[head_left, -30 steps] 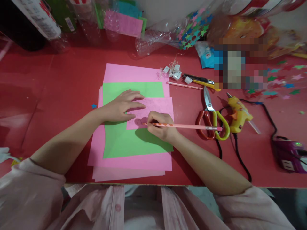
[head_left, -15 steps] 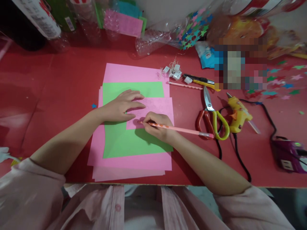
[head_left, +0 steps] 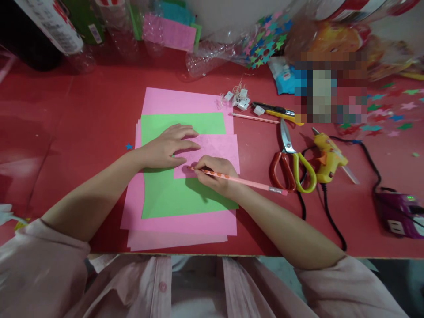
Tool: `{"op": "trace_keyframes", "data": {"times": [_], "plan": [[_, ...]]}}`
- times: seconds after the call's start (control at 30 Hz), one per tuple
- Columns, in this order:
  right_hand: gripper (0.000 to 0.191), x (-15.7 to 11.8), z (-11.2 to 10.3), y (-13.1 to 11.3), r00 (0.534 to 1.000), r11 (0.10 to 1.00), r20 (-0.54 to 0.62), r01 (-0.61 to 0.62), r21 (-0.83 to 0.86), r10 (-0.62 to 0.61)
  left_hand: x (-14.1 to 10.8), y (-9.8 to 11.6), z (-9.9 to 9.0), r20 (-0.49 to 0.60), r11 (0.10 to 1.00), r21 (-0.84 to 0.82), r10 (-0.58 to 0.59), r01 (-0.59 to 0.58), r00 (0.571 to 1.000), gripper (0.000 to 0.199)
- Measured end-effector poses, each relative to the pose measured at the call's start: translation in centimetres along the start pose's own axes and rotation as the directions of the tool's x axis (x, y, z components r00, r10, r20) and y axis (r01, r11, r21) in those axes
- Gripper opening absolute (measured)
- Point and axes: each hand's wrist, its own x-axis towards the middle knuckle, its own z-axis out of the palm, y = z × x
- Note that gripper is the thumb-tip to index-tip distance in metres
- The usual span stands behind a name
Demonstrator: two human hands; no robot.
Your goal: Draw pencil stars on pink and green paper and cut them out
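Pink paper piece (head_left: 220, 145) lies on the green sheet (head_left: 172, 194), its right end reaching past the green edge onto the pink sheet beneath (head_left: 185, 224). The left hand (head_left: 167, 148) is open, fingers spread over the piece's left part. The right hand (head_left: 218, 174) grips a dotted pencil (head_left: 247, 181), its tip at the lower left, where faint marks show. Pencil marking seems in hand; each stroke calls for steady paper and light, controlled pressure.
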Motion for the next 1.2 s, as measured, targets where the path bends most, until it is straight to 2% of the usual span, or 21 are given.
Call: {"op": "trace_keyframes", "data": {"times": [0.17, 0.4, 0.83, 1.2], "plan": [[0.011, 0.03, 0.06, 0.01, 0.998, 0.999, -0.053, 0.023, -0.029, -0.025, 0.01, 0.08, 0.00, -0.004, 1.000, -0.011, -0.005, 0.005, 1.000, 0.038], [0.012, -0.12, -0.11, -0.43, 0.994, 0.999, -0.104, -0.024, -0.031, 0.020, 0.05, 0.14, 0.00, -0.004, 1.000, 0.000, -0.003, 0.003, 1.000, 0.038], [0.013, -0.19, 0.14, 0.32, 0.986, 0.992, -0.141, -0.097, -0.081, 0.085, -0.07, 0.05, 0.04, -0.006, 1.000, -0.027, -0.008, 0.008, 1.000, 0.038], [0.011, -0.34, 0.02, 0.06, 0.997, 0.991, -0.063, 0.041, -0.129, -0.049, 0.05, 0.15, -0.04, 0.006, 1.000, -0.012, -0.016, 0.016, 1.000, 0.039]]}}
